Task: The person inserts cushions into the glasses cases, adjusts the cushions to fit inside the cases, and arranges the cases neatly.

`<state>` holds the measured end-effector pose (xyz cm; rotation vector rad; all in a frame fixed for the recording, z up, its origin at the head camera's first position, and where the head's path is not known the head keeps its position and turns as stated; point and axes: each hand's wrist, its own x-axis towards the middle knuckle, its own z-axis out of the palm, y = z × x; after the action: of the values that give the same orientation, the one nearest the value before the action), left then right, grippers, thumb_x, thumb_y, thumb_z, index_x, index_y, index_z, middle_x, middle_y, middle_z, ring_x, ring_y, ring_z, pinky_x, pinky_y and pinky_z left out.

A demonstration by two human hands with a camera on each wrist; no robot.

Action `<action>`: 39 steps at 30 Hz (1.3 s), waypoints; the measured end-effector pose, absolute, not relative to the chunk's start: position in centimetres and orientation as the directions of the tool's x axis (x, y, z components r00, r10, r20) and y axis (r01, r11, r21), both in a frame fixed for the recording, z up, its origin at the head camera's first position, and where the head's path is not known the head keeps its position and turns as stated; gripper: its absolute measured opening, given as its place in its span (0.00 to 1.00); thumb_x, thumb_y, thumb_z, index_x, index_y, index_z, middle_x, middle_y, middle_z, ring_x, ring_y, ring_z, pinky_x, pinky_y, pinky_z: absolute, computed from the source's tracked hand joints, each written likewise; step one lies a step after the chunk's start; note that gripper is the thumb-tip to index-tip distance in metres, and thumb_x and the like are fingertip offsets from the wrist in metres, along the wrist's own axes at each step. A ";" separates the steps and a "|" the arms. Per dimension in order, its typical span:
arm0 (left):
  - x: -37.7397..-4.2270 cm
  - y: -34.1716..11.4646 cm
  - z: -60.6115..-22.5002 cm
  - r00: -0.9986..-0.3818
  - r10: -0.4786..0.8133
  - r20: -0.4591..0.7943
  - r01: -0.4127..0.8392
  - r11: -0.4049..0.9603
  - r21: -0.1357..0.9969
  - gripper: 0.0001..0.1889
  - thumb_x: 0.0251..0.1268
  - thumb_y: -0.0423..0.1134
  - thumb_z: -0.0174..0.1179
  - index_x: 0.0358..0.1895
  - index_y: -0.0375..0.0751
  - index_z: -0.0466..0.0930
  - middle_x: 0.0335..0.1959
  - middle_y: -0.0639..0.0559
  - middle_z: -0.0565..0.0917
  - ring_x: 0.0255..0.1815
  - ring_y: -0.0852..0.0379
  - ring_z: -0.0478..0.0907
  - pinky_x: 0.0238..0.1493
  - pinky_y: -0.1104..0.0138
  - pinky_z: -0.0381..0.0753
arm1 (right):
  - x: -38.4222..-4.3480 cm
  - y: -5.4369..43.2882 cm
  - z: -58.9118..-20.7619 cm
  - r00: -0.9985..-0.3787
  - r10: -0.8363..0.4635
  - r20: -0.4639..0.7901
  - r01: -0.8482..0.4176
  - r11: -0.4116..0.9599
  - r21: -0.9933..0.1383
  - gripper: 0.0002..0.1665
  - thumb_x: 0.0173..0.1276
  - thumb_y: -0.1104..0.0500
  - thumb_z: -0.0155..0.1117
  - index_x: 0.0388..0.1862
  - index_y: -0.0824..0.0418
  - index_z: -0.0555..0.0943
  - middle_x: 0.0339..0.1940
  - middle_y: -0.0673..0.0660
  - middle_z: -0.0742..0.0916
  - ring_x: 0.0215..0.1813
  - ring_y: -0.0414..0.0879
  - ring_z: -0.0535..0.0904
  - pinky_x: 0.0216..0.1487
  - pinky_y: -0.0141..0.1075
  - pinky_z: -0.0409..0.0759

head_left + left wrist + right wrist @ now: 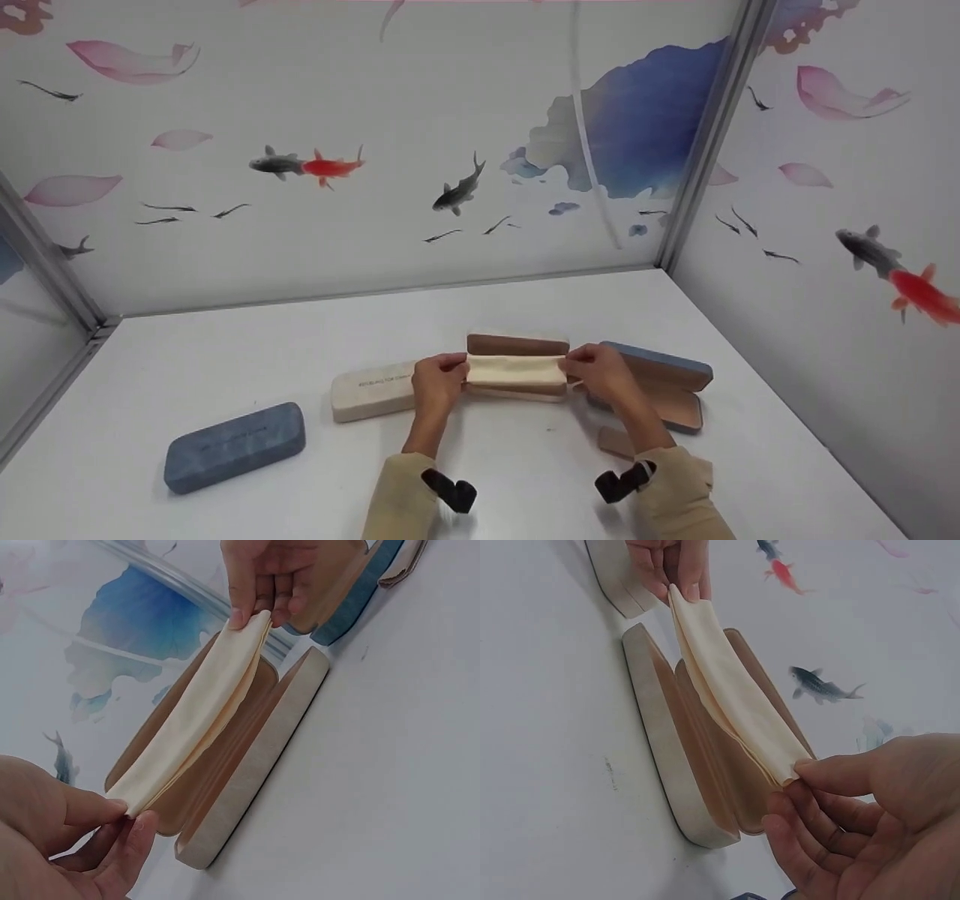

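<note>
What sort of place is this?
Probably an indoor work booth: a white table is walled by panels printed with fish, and metal posts stand where the panels meet.

Four hard cases are counted on the one white table (525, 480). Two are closed: a blue closed case (235, 448) at the left and a cream closed case (373, 391) to its right. Two are opened: a cream opened case (517, 344) near the centre and a blue opened case (679, 407) at the right. One folded cream cloth (516, 370) is held by two hands, left hand (437, 384) and right hand (606, 375). One tan folded piece (615, 442) is partly hidden at the near right.
</note>
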<state>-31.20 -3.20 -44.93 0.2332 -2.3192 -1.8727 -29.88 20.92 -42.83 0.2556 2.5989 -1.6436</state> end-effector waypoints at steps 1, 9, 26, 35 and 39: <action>-31.3 -3.1 -44.9 -0.977 -0.213 0.028 -0.019 0.217 0.976 0.07 0.64 0.27 0.63 0.42 0.31 0.88 0.37 0.40 0.88 0.30 0.59 0.81 0.30 0.70 0.82 | -29.9 21.0 -42.9 -0.985 0.113 -0.128 0.164 0.415 -0.895 0.15 0.73 0.59 0.62 0.52 0.69 0.80 0.46 0.62 0.85 0.45 0.49 0.84 0.51 0.44 0.85; -32.4 -2.7 -44.9 -0.977 -0.204 0.068 0.001 0.313 0.950 0.06 0.63 0.25 0.63 0.39 0.31 0.88 0.33 0.40 0.89 0.26 0.59 0.81 0.26 0.71 0.79 | -30.1 20.9 -44.0 -0.986 0.150 -0.074 0.132 0.427 -0.895 0.13 0.71 0.60 0.65 0.46 0.70 0.83 0.35 0.60 0.87 0.36 0.46 0.83 0.39 0.39 0.84; -33.4 -2.5 -44.3 -0.971 -0.206 0.125 -0.001 0.521 0.853 0.07 0.59 0.23 0.61 0.35 0.31 0.88 0.35 0.40 0.89 0.37 0.48 0.85 0.41 0.57 0.84 | -30.2 20.0 -45.3 -0.976 0.210 -0.057 0.137 0.392 -0.910 0.11 0.69 0.61 0.65 0.43 0.69 0.84 0.32 0.58 0.85 0.31 0.45 0.80 0.31 0.32 0.78; -33.5 -2.4 -44.4 -0.971 -0.170 0.165 0.046 0.547 0.836 0.08 0.57 0.22 0.59 0.36 0.30 0.87 0.36 0.38 0.89 0.37 0.45 0.85 0.42 0.54 0.84 | -30.1 20.1 -45.8 -0.979 0.203 -0.014 0.088 0.360 -0.929 0.10 0.70 0.61 0.66 0.41 0.69 0.85 0.28 0.58 0.86 0.27 0.45 0.79 0.28 0.33 0.78; -33.5 -2.2 -44.5 -0.973 -0.171 0.157 0.038 0.552 0.833 0.09 0.58 0.22 0.58 0.37 0.30 0.87 0.38 0.37 0.89 0.37 0.46 0.85 0.41 0.55 0.84 | -30.1 20.1 -45.9 -0.978 0.207 -0.009 0.088 0.375 -0.923 0.10 0.69 0.61 0.66 0.41 0.69 0.85 0.29 0.57 0.86 0.26 0.43 0.79 0.28 0.32 0.78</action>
<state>-33.50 -2.21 -44.55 0.1119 -2.5676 -1.3859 -30.10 20.10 -45.87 0.2904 2.6928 -1.7960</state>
